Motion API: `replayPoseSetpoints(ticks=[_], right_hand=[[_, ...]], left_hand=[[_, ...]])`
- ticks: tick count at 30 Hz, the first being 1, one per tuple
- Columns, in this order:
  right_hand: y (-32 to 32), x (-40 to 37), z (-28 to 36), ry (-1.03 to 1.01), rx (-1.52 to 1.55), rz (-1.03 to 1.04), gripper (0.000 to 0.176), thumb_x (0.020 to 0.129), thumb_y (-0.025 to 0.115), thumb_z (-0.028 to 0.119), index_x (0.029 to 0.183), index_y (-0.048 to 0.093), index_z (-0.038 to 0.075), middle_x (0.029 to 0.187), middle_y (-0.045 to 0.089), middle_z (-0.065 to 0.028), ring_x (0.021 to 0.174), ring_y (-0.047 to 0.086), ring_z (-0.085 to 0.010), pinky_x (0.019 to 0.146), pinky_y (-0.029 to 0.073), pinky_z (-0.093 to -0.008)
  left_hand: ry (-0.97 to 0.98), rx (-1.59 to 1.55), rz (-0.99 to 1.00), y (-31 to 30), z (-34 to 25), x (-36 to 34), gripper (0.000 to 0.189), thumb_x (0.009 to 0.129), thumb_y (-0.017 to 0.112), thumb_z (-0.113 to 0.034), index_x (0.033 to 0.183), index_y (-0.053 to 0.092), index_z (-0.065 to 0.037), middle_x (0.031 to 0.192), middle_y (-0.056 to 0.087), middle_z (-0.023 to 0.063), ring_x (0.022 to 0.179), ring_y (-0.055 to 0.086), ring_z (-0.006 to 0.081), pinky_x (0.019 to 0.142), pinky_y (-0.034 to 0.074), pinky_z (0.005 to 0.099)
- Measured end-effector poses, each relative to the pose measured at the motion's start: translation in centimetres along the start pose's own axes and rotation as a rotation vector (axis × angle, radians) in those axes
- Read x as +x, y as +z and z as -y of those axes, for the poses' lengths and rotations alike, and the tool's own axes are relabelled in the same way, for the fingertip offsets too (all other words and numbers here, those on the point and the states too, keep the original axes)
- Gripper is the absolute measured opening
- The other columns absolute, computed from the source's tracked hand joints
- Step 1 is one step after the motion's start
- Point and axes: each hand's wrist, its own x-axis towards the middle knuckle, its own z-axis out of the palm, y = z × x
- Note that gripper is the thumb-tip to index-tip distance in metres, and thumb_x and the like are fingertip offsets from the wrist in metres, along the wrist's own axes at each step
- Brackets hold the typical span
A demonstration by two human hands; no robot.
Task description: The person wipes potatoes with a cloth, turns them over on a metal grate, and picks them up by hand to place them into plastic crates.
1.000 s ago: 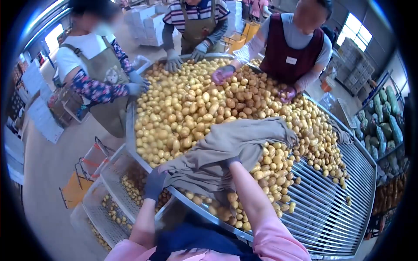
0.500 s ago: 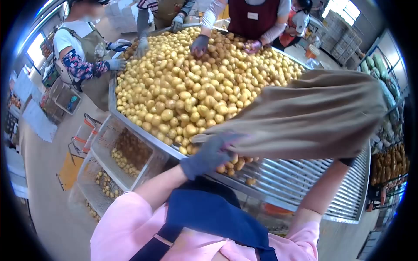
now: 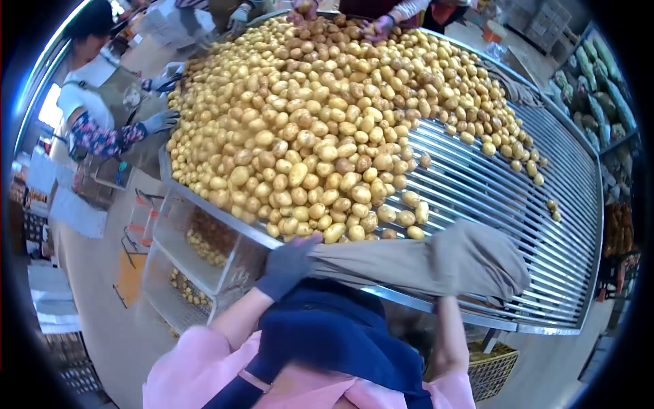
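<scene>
- Barred sorting table (image 3: pixel 518 204) lies beyond both hands, with potatoes (image 3: pixel 320 116) heaped past the left.
- Brown cloth (image 3: pixel 409 262), raised a moment ago, now stretches low between the hands, clear of the heap.
- Left hand (image 3: pixel 289 262) clenches one end; the right hand is buried in folds, so I cannot tell its grip.

Count: one cloth (image 3: pixel 436 262). One left hand (image 3: pixel 286 262) of mine showing, gloved. One slatted table (image 3: pixel 531 198). Potatoes (image 3: pixel 306 123): hundreds, too many to count. One co-worker (image 3: pixel 95 102) far left, at least three more gloved hands (image 3: pixel 378 26) at far edge. One wire basket (image 3: pixel 494 368) near right.
</scene>
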Motion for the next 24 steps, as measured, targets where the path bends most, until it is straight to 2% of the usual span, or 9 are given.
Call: replayPoseSetpoints(ticks=[3,4,6,8,10,14,18,20,24], right_hand=[[0.8,3.6,11.1,-0.265,-0.096,0.28,0.024,0.081,0.051,0.009,0.101,0.061,-0.001,0.1,0.059,-0.0197,0.099,0.057,-0.03,0.089,0.044,-0.0385],[5.3,4.0,14.6,-0.384,-0.026,-0.244,0.017,0.074,0.053,0.01,0.085,0.061,0.002,0.084,0.058,-0.0161,0.087,0.057,-0.0313,0.081,0.044,-0.0405],[2.4,6.2,17.8,-0.452,0.207,-0.285,0.018,0.076,0.051,0.011,0.088,0.061,0.002,0.086,0.058,-0.017,0.089,0.057,-0.0311,0.083,0.044,-0.0412],[-0.2,11.3,22.3,-0.299,0.217,0.059,0.02,0.08,0.047,0.01,0.09,0.061,0.0,0.091,0.06,-0.0166,0.092,0.057,-0.0318,0.086,0.044,-0.0409],[3.9,16.2,24.8,-0.627,0.703,-0.612,0.023,0.085,0.041,0.008,0.09,0.061,0.0,0.089,0.06,-0.0142,0.091,0.057,-0.0315,0.083,0.044,-0.0402],[0.3,28.3,30.3,-0.426,0.638,-0.418,0.03,0.086,0.041,0.01,0.108,0.055,-0.006,0.098,0.054,-0.0217,0.102,0.05,-0.036,0.09,0.041,-0.04],[-8.4,33.3,25.3,-0.329,0.212,-0.402,0.027,0.078,0.048,0.004,0.098,0.057,-0.011,0.096,0.053,-0.0286,0.094,0.052,-0.0417,0.086,0.042,-0.0417],[-10.6,32.0,20.6,-0.267,0.569,-0.96,0.016,0.069,0.057,0.005,0.077,0.059,-0.009,0.088,0.053,-0.0318,0.092,0.053,-0.0431,0.082,0.043,-0.0452],[-20.2,21.5,7.8,-0.069,0.681,-0.636,0.018,0.079,0.057,0.006,0.092,0.057,-0.005,0.094,0.054,-0.025,0.095,0.052,-0.0402,0.089,0.042,-0.0433]], left_hand=[[-0.024,0.306,-0.235,-0.8,5.2,1.5,0.064,0.071,0.058,-0.013,0.134,0.046,-0.024,0.127,0.043,0.0196,0.119,0.04,0.0432,0.095,0.036,0.0534],[-0.095,0.426,-0.264,0.4,7.1,1.8,0.069,0.073,0.056,-0.013,0.138,0.041,-0.03,0.143,0.026,0.0229,0.132,0.02,0.0482,0.102,0.021,0.0616],[-0.176,0.233,-0.231,1.9,9.8,3.6,0.068,0.075,0.055,-0.012,0.138,0.04,-0.033,0.15,0.014,0.0239,0.137,0.007,0.0474,0.103,0.009,0.0657],[-0.235,0.435,-0.315,2.8,11.4,7.4,0.062,0.081,0.048,-0.003,0.134,0.044,-0.036,0.149,0.011,0.0259,0.137,0.009,0.048,0.103,0.005,0.0671],[-0.149,0.337,-0.251,0.7,11.6,10.1,0.071,0.075,0.048,0.0,0.139,0.039,-0.028,0.151,0.005,0.0235,0.14,0.005,0.0421,0.105,0.005,0.0636],[-0.14,0.541,-0.279,-2.4,13.8,16.8,0.059,0.083,0.044,-0.002,0.136,0.044,-0.029,0.15,0.015,0.0197,0.138,0.012,0.04,0.106,0.012,0.0606],[-0.08,0.577,-0.243,-10.6,12.9,22.6,0.048,0.087,0.05,-0.018,0.135,0.047,-0.024,0.147,0.027,0.0174,0.137,0.021,0.0336,0.109,0.02,0.047],[0.033,0.302,-0.215,-13.1,11.4,24.6,0.049,0.086,0.044,-0.013,0.134,0.047,-0.018,0.143,0.035,0.0154,0.135,0.028,0.0297,0.108,0.023,0.0438],[0.182,-0.544,-0.15,-12.3,5.3,26.0,0.048,0.084,0.039,-0.007,0.131,0.047,-0.004,0.128,0.054,0.0133,0.12,0.049,0.0234,0.101,0.035,0.0316]])
